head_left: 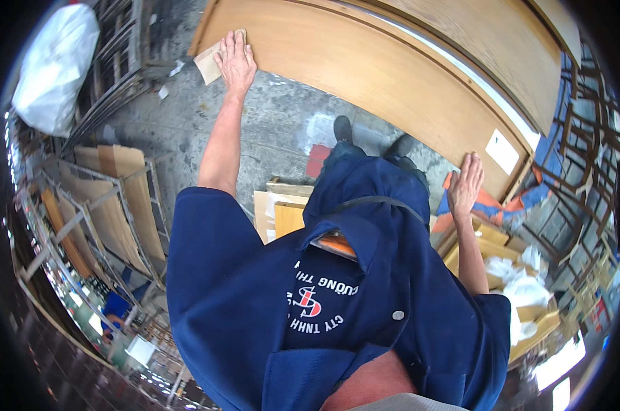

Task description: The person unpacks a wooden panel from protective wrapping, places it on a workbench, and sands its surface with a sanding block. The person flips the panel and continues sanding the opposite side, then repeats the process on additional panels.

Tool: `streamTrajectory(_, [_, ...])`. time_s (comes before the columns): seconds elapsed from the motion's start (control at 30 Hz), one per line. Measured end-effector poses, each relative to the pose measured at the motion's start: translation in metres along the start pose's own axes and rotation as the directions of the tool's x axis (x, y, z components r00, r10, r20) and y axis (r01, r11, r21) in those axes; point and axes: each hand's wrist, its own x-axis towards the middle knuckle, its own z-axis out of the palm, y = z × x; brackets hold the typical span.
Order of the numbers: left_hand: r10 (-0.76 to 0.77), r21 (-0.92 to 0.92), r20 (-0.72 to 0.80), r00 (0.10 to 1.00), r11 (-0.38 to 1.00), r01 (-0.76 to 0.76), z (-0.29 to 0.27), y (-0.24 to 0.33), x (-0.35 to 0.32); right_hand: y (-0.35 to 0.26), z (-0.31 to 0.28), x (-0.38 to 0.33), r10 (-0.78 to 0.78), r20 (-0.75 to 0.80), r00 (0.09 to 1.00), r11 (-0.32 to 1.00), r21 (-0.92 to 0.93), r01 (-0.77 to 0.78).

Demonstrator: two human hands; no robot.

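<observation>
We see the long, light-brown wooden panel [365, 82] stretching in front of us, above the stained grey concrete floor [269, 144]. At its left end, our left hand [236, 63] lies over a rectangular tan paper-like sheet [208, 66]; its fingers are nearly straight, but whether they pinch it we cannot tell. Our right hand [466, 179] rests flat by the near edge, fingers extended and close together, near a white rectangular label [502, 151].
</observation>
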Motion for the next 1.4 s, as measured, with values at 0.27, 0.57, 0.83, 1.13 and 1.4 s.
streamTrajectory(0.27, [0.68,-0.508,0.105,0.725,0.664,-0.549,0.022,0.37,-0.139,0.013,0.005,-0.011,0.245,-0.128,0.961,0.958,0.181,-0.22])
streamTrajectory(0.57, [0.229,-0.245,0.296,0.927,0.957,-0.157,-0.005,0.298,-0.063,0.082,-0.081,-0.008,0.244,0.49,0.837,-0.929,0.367,0.056])
streamTrajectory(0.83, [0.647,-0.931,0.115,0.754,0.335,-0.146,-0.038,0.52,-0.165,0.106,-0.085,0.009,0.237,0.287,0.928,-0.962,0.201,0.184])
streamTrajectory(1.13, [0.687,-0.942,0.208,0.697,0.334,-0.047,-0.04,0.587,-0.121,0.109,-0.118,-0.031,0.003,0.23,0.973,-0.766,0.626,-0.146])
streamTrajectory(1.4, [0.726,-0.526,0.274,0.63,0.662,-0.534,-0.035,0.474,-0.153,0.215,-0.019,0.06,0.635,-0.094,0.766,0.516,0.79,-0.331])
